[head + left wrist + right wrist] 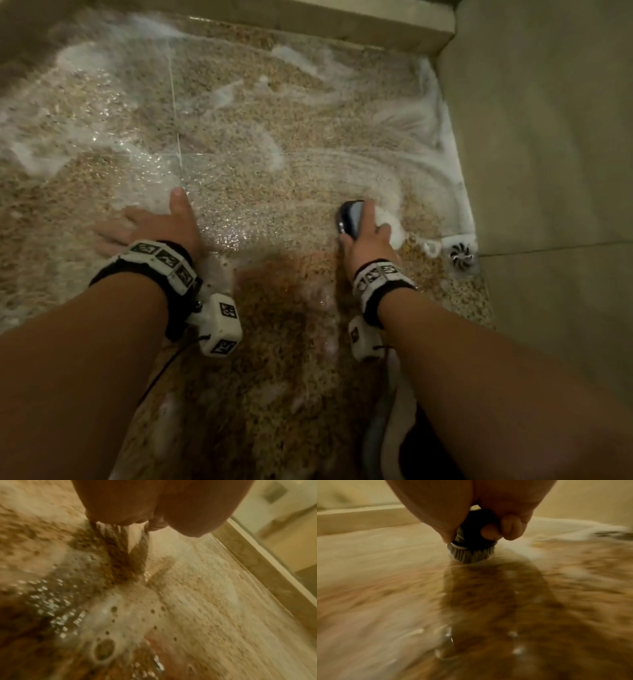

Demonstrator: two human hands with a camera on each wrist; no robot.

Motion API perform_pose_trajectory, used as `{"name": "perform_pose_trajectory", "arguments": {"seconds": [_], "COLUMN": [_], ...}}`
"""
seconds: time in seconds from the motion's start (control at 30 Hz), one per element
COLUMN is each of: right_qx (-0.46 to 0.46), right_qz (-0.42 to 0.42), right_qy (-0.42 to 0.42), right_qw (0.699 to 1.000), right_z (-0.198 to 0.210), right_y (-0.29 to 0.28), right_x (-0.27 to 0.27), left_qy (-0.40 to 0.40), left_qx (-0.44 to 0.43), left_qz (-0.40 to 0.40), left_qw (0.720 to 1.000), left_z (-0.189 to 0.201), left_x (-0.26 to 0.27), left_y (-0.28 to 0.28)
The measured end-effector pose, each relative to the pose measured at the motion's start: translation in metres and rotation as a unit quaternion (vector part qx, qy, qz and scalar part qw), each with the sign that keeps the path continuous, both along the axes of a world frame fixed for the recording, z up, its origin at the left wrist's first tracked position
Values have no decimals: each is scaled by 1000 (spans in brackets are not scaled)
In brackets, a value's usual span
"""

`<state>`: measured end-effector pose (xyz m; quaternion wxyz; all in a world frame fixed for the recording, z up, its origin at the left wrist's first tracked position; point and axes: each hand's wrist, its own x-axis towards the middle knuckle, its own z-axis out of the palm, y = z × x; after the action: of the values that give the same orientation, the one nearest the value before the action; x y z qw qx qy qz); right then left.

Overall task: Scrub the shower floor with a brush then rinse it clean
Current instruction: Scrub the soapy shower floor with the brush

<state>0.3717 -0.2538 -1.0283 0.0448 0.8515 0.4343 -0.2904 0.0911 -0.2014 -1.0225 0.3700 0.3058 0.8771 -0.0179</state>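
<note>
Nearest my head camera are the two forearms, each strapped with a black wrist band [161,265] carrying white marker blocks. From up here I see the whole speckled shower floor [260,144], wet and streaked with white foam [442,137] that curves along the right wall, and a small round drain [461,255] in the corner by that wall; neither wrist camera shows the drain. What the right wrist view gives me instead is the brush [471,547] from low down: a dark round body with a ring of pale bristles pressed onto the wet floor [402,588], which the head view mostly hides under the hand. My right hand [368,240] is curled over the top of the brush [351,214], and the right wrist view shows fingertips [511,526] wrapped round its side. My left hand [154,224] lies flat on the floor, fingers spread and straight, thumb pointing away from me, holding nothing; the left wrist view is too blurred to add more than suds and bubbles. The brush sits well apart from the left hand, off to its right, and near the drain, with a clump of foam just beyond it.
</note>
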Motion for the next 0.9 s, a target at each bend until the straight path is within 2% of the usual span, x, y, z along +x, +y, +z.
{"name": "perform_pose_trajectory", "arguments": {"seconds": [0.07,0.17,0.2,0.23,0.27,0.3,0.33,0.43,0.5,0.53,0.6,0.67,0.73,0.8,0.9], "right_qx": [-7,-7,5,-33,-32,57,83,52,93,83,61,31,44,60,33], "right_qz": [-117,-313,-301,-292,-300,-345,-351,-249,-208,-127,33,112,63,-35,-181], "right_qy": [-48,-80,-92,-107,-90,-75,-65,-85,4,38,61,73,42,5,-81], "right_qw": [992,946,949,950,949,934,930,963,974,988,996,991,996,998,979], "right_z": [-2,-7,-16,-17,-11,-4,2,11,10,10,11,4,-3,-5,6], "right_y": [-12,-31,-33,-33,-29,-25,-19,14,37,42,45,38,30,21,10], "right_x": [50,103,120,125,123,119,113,79,49,31,5,4,26,59,107], "left_qy": [-4,-11,-14,-15,-14,-10,-6,-7,-2,2,5,5,5,0,-2], "left_qx": [14,27,35,43,48,50,52,60,66,68,70,69,71,77,73], "left_qz": [-16,-40,-44,-46,-46,-43,-39,-37,-35,-34,-33,-33,-32,-35,-28], "left_qw": [1000,999,998,998,998,998,998,998,997,997,997,997,997,996,997], "left_z": [3,6,5,3,2,0,-1,-7,-11,-12,-14,-12,-11,-11,-12], "left_x": [24,48,51,51,49,46,43,41,42,43,46,48,48,46,39], "left_y": [5,9,9,9,8,8,8,6,4,4,4,6,9,10,8]}}
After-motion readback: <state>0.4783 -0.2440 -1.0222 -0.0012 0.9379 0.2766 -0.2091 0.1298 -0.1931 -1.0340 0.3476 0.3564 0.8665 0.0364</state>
